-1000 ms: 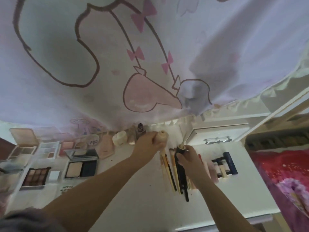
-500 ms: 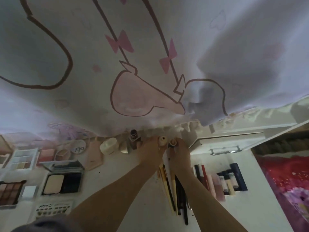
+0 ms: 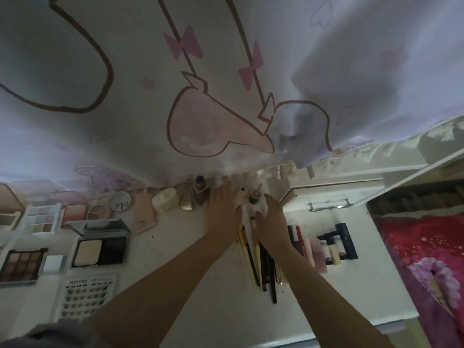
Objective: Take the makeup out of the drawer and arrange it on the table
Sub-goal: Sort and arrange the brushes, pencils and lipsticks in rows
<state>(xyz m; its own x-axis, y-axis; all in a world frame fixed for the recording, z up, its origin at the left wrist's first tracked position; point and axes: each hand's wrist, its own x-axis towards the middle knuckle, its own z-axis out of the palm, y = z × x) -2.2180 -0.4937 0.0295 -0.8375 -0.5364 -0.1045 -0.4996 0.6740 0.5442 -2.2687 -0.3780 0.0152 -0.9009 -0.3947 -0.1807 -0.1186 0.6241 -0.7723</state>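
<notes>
I see a pale curtain [image 3: 226,71] printed with brown outlines and pink bows hanging across the upper view, its hem reaching down to the far edge. At my right lies a red bedspread [image 3: 421,252] with a purple flower pattern.

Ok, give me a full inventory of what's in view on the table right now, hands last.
table: one, white, underneath everything.
curtain: one, white with pink bows, hanging behind.
eyeshadow palettes: several open, far left.
powder compact: one, black, open, left of centre.
round compact: one, white, back row.
cream jar: one, white, back row.
brown bottle: one, upright, left of the hands.
small bottles: two, pale, upright between the hands.
brushes and pencils: a bundle, gold and black, centre.
tubes: a row, red, pink, navy, right.
drawer: one, white, right rear.
left hand: beside one bottle.
right hand: beside the other.
</notes>
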